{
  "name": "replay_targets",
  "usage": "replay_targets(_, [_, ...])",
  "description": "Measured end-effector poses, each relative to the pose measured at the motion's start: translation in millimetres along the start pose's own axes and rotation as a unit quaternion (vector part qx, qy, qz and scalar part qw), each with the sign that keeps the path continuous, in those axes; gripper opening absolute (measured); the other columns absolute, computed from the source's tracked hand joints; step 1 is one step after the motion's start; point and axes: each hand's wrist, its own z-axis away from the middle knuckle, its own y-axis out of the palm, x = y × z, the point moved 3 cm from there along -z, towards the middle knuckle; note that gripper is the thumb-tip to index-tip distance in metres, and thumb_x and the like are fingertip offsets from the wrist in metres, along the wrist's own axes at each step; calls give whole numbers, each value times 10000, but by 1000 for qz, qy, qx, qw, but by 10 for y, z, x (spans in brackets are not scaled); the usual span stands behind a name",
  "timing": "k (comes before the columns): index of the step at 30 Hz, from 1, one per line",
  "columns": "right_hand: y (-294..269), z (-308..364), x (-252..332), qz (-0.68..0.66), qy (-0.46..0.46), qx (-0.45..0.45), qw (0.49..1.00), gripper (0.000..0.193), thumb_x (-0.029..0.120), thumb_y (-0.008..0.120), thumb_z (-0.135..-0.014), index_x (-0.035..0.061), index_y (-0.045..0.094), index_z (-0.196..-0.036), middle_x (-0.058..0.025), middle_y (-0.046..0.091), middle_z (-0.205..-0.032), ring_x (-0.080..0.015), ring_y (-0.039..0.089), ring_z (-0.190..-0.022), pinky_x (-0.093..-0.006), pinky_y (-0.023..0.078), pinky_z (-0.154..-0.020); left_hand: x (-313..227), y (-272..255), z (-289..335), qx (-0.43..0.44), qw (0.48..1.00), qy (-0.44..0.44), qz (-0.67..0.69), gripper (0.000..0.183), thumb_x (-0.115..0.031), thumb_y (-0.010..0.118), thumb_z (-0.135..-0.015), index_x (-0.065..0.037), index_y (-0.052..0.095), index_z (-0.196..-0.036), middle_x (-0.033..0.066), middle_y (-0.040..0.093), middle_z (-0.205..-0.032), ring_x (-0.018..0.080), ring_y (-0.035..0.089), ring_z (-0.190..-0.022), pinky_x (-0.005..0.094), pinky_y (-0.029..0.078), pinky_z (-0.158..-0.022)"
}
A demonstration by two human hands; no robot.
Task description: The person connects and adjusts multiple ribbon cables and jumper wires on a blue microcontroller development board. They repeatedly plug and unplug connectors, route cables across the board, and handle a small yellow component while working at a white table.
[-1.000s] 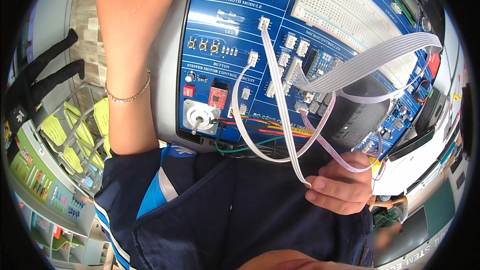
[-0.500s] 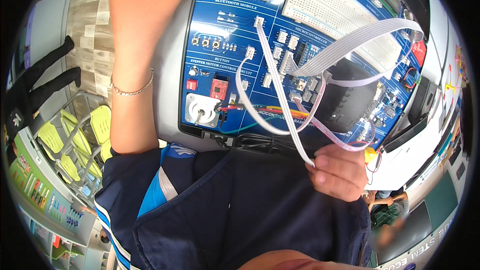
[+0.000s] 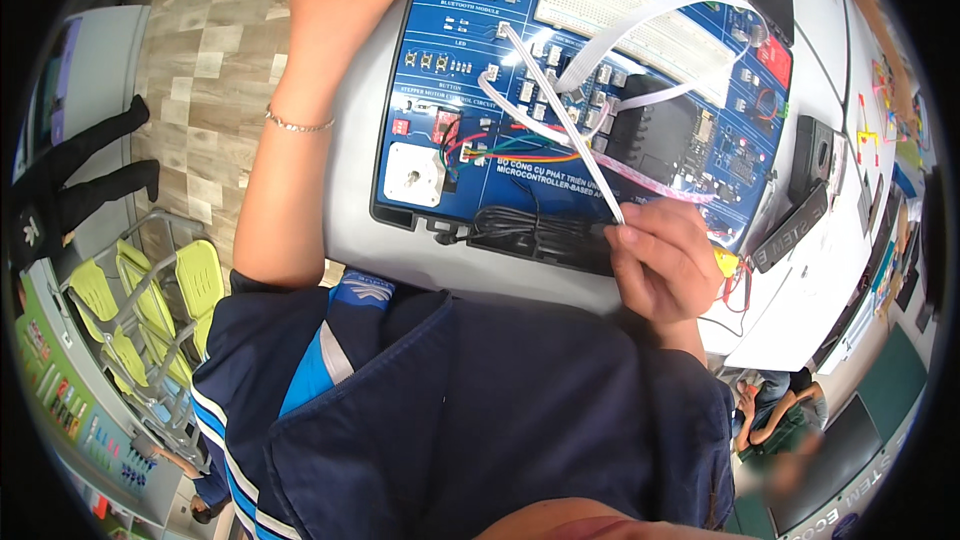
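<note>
A blue electronics trainer board (image 3: 470, 155) in a black case lies before me, with a white breadboard (image 3: 630, 30) and several small modules on it. At its upper left edge is my left hand (image 3: 345, 0), thumb against the rim; the other fingers are partly cut off by the picture's top. My right hand (image 3: 665, 260) is closed at the lower edge, pinching the free end of a thin white cable (image 3: 565, 115). That cable slants up to a small white socket near the board's left. A second white cable (image 3: 520, 120) curves from the socket below towards the middle.
A wide white ribbon cable (image 3: 640, 25) loops over the breadboard. Bundled black cord (image 3: 530, 225) lies along the case's front. At right on the white table are a dark box (image 3: 818, 155) and a yellow part with wires (image 3: 727, 262). Green chairs (image 3: 150, 290) stand at left.
My right hand has moved up to the board's front edge, bringing the cable end along. The cable now runs straighter. The board sits slightly differently in view, and my left hand appears further right.
</note>
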Motion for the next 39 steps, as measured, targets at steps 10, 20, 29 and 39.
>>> replay_targets(10, [-10,-15,-28,-31,-16,-34,999,295,-90,779,-719,-2,729,-997,-155,723,-971,-256,685,-779,-322,546,-685,126,107,-204,-39,995,-59,71,181,-150,769,-898,2,758,-995,35,727,-988,57,624,-840,183,461,-746])
replay_targets(20, [-62,-25,-54,-40,27,-71,996,261,-97,779,-753,-32,703,-994,-183,732,-923,-265,720,-822,-318,566,-722,107,270,-511,5,991,-8,131,266,-109,683,-922,52,689,-1133,79,720,-927,103,651,-780,222,512,-675])
replay_targets(29, [-108,102,-111,-100,93,-71,988,276,-78,806,-750,-17,707,-1001,-203,744,-985,-251,735,-842,-288,566,-719,-168,114,-173,67,977,202,20,144,-35,688,-926,-6,751,-1053,61,666,-1129,60,573,-888,185,437,-760])
replay_targets(39, [-74,9,-34,-90,48,-35,994,284,41,873,-729,45,722,-970,-146,750,-938,-208,715,-727,-261,534,-596,-344,-65,87,220,934,283,-3,171,-27,816,-754,-79,793,-915,35,717,-914,114,624,-802,234,461,-665])
